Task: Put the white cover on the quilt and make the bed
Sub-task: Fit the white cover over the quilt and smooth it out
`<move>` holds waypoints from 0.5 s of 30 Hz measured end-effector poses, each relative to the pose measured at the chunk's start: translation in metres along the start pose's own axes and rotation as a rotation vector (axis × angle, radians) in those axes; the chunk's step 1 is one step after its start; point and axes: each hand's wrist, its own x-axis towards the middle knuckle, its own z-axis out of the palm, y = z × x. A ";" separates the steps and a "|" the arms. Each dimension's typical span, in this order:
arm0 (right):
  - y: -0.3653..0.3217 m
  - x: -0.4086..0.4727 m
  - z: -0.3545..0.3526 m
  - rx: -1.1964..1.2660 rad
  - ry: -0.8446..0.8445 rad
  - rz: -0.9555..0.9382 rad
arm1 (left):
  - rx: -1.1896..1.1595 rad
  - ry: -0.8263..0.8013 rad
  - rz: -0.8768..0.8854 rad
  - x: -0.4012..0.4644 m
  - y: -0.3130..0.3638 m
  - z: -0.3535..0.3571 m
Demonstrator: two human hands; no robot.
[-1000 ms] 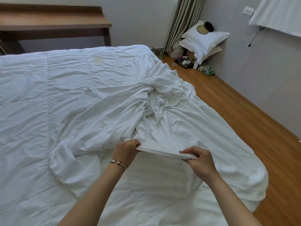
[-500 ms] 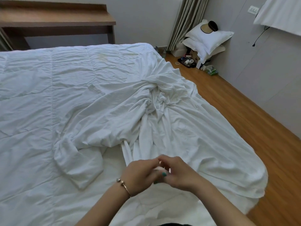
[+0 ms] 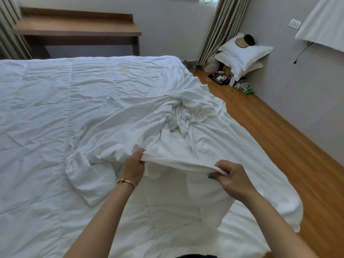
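Cover (image 3: 167, 127) lies bunched on quilt (image 3: 55, 101); our left hand (image 3: 133, 169) and right hand (image 3: 233, 180) pinch its edge, stretched between us.

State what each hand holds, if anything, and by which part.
Both hands grip the white cover by its gathered edge: left hand at one end, right hand at the other, stretched between them.

Bedroom: bed (image 3: 55, 183), pillows (image 3: 245, 51), curtains (image 3: 219, 25).

The cover (image 3: 186, 138) is thin, creased matt cloth; the quilt (image 3: 65, 108) padded, stitched cloth; the floor (image 3: 279, 146) smooth, slightly glossy wood.
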 end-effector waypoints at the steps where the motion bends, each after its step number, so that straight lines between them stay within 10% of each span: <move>1: 0.009 0.002 -0.007 -0.212 -0.007 0.051 | 0.060 0.003 0.097 -0.010 0.018 -0.012; 3: 0.006 -0.005 -0.010 -0.458 -0.180 0.033 | 0.204 -0.052 0.385 -0.038 0.064 -0.028; 6: -0.022 -0.029 0.009 -0.190 -0.390 -0.179 | 0.304 -0.277 0.480 -0.088 0.133 -0.029; 15: -0.007 -0.071 0.004 -0.349 -0.141 -0.629 | -0.149 -0.167 0.379 -0.150 0.111 0.015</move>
